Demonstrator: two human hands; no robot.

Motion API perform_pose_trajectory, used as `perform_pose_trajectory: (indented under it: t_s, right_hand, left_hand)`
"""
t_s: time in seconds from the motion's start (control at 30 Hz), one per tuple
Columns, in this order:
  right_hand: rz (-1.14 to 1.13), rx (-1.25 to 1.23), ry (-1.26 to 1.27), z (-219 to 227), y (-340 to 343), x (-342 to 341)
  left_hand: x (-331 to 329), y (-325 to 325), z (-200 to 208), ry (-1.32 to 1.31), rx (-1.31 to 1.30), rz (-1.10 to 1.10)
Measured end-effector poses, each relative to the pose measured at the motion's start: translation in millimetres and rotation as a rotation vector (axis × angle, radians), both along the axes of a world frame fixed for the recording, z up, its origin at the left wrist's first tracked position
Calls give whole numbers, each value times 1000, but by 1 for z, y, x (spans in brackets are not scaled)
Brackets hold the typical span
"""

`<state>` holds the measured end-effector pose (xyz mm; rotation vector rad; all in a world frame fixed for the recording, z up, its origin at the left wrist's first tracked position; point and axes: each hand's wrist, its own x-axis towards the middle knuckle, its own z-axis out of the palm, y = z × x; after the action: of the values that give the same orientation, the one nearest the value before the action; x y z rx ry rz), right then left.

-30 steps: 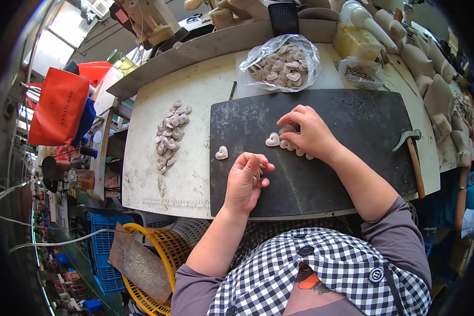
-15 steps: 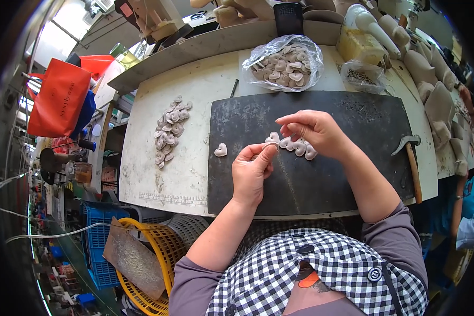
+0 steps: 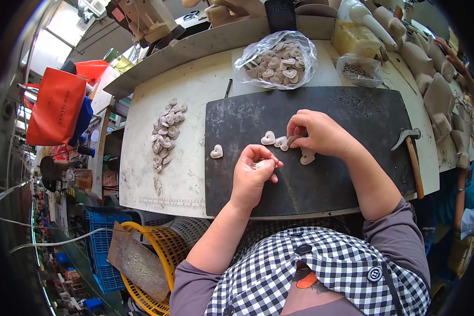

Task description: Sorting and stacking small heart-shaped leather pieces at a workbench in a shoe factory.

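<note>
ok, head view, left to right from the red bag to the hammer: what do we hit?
Red bag → heart-piece pile → lone heart piece → left grip → right grip → hammer.

The left forearm (image 3: pixel 221 237) points toward one o'clock, its left hand (image 3: pixel 254 174) curled, thumb near the fingertips. The right forearm (image 3: pixel 371 181) angles toward half past ten, its right hand (image 3: pixel 316 132) (back upward) pinching.
</note>
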<state>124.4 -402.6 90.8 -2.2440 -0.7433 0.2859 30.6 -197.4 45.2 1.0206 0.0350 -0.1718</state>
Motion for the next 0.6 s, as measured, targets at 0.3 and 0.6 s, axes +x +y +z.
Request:
perform_pose_trajectory:
  t_s: [0.3,0.6]
  right_hand:
    - [154,463,47,-7,12,-11]
    - [171,297,16,6,2,-9]
  left_hand:
    - [-1,-10,10,115,230,28]
    - [-6,-16,8,2,233,153]
